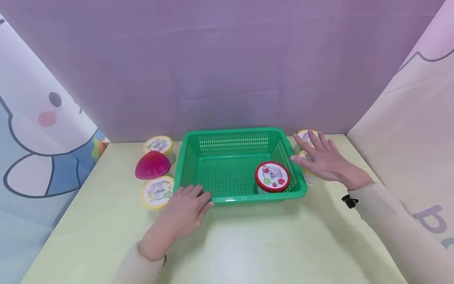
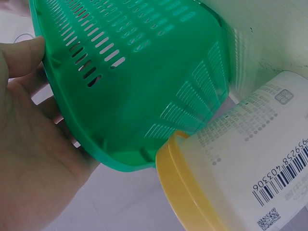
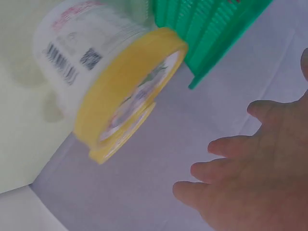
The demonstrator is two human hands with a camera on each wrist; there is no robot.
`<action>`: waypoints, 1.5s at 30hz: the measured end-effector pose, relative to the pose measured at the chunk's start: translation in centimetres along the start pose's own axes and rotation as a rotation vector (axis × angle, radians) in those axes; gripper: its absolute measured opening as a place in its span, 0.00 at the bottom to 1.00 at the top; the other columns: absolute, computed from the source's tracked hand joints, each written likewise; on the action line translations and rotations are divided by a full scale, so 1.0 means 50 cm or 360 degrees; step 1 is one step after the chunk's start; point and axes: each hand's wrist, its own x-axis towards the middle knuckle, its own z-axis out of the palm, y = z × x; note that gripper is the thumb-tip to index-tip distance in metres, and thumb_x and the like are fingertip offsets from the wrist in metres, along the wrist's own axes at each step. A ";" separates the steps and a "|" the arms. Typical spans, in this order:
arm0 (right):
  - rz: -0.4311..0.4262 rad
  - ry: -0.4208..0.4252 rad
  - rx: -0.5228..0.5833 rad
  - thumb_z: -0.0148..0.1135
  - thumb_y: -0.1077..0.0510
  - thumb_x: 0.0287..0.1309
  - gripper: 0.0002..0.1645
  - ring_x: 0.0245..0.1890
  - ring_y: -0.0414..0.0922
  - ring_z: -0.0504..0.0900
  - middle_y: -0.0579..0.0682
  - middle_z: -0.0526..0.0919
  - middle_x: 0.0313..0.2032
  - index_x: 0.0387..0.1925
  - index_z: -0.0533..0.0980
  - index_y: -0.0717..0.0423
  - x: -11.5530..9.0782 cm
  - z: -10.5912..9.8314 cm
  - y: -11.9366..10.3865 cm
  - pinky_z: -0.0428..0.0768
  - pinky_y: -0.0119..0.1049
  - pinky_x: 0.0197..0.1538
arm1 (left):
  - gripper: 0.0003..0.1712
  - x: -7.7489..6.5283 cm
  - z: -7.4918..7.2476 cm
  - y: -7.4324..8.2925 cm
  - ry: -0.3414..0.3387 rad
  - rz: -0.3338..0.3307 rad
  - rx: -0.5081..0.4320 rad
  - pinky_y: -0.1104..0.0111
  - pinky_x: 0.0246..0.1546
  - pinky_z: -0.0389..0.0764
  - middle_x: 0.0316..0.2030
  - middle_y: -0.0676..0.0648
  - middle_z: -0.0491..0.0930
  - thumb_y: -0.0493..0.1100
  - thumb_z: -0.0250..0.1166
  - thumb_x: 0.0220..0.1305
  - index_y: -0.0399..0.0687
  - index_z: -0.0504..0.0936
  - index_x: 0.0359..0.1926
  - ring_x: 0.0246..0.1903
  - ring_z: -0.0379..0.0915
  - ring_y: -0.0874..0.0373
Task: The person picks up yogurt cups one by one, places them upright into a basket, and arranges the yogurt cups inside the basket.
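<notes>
A green plastic basket (image 1: 232,198) stands near the back of the table, with a red-lidded tub (image 1: 272,176) inside its front right corner. My left hand (image 1: 182,213) grips the basket's front left rim; the left wrist view shows the thumb on one side and fingers on the other. Spread wide, my right hand (image 1: 324,159) hovers beside the basket's right side, holding nothing. Under and behind it are two yellow-lidded tubs (image 3: 130,86), partly hidden in the head view. Close to my left hand is another yellow-lidded tub (image 2: 250,163).
Left of the basket, a bright pink rounded plastic piece (image 1: 153,165) lies between a back yellow-lidded tub (image 1: 158,145) and the front one. A purple cloth wall (image 1: 230,71) rises behind the table (image 1: 241,252). Printed cloth panels flank both sides.
</notes>
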 end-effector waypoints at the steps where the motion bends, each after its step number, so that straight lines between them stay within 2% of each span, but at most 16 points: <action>1: 0.0013 0.0002 0.0007 0.41 0.29 0.73 0.49 0.75 0.70 0.23 0.67 0.30 0.78 0.82 0.40 0.46 0.000 0.000 0.005 0.31 0.72 0.69 | 0.07 0.000 0.000 0.000 0.0001 0.0000 0.0002 0.65 0.33 0.69 0.30 0.54 0.69 0.49 0.64 0.71 0.52 0.80 0.38 0.31 0.68 0.56; 12: 0.0120 -0.0020 0.0046 0.39 0.29 0.74 0.49 0.74 0.76 0.27 0.72 0.29 0.77 0.81 0.38 0.50 0.001 0.011 0.059 0.31 0.74 0.68 | 0.07 0.000 0.000 -0.001 0.0013 -0.0001 -0.0010 0.66 0.33 0.68 0.29 0.54 0.69 0.48 0.65 0.70 0.52 0.80 0.37 0.30 0.67 0.56; 19: 0.0125 -0.0014 0.0061 0.40 0.30 0.74 0.49 0.73 0.76 0.27 0.72 0.30 0.77 0.81 0.38 0.50 0.005 0.020 0.068 0.32 0.74 0.68 | 0.06 -0.002 0.002 -0.003 0.0034 0.0013 -0.0021 0.66 0.32 0.68 0.29 0.55 0.69 0.48 0.65 0.71 0.53 0.80 0.37 0.30 0.66 0.56; 26: 0.0107 -0.0015 0.0009 0.42 0.33 0.75 0.48 0.72 0.80 0.34 0.76 0.34 0.75 0.81 0.42 0.54 0.012 0.036 0.080 0.39 0.75 0.67 | 0.06 -0.002 0.003 -0.002 0.0027 0.0010 -0.0017 0.66 0.33 0.68 0.29 0.54 0.68 0.48 0.66 0.70 0.53 0.80 0.37 0.30 0.66 0.56; 30: 0.0098 -0.0032 0.0028 0.44 0.34 0.75 0.47 0.72 0.80 0.34 0.76 0.34 0.75 0.81 0.44 0.54 0.012 0.041 0.082 0.40 0.75 0.68 | 0.06 -0.002 0.004 -0.002 0.0031 0.0012 -0.0017 0.66 0.33 0.68 0.28 0.54 0.68 0.48 0.66 0.70 0.52 0.80 0.37 0.30 0.66 0.56; 33: 0.0092 -0.0045 0.0022 0.47 0.34 0.74 0.47 0.73 0.79 0.36 0.76 0.36 0.75 0.81 0.47 0.52 0.013 0.044 0.080 0.44 0.76 0.66 | 0.06 -0.002 0.004 -0.003 0.0039 0.0019 -0.0019 0.66 0.32 0.68 0.28 0.54 0.68 0.48 0.66 0.70 0.53 0.79 0.37 0.30 0.66 0.56; 38: 0.0075 -0.0050 -0.0012 0.54 0.37 0.71 0.46 0.71 0.78 0.45 0.74 0.43 0.75 0.80 0.52 0.51 0.016 0.051 0.075 0.57 0.79 0.60 | 0.07 -0.001 0.004 -0.005 0.0073 0.0065 -0.0005 0.67 0.31 0.68 0.28 0.54 0.69 0.48 0.65 0.70 0.53 0.78 0.36 0.29 0.66 0.56; 45: 0.0056 -0.0028 -0.0083 0.57 0.39 0.69 0.44 0.61 0.71 0.58 0.73 0.53 0.69 0.78 0.57 0.50 0.020 0.056 0.071 0.67 0.74 0.55 | 0.07 -0.001 0.003 -0.006 0.0057 0.0082 0.0022 0.68 0.30 0.66 0.29 0.54 0.69 0.48 0.67 0.70 0.52 0.78 0.37 0.28 0.66 0.57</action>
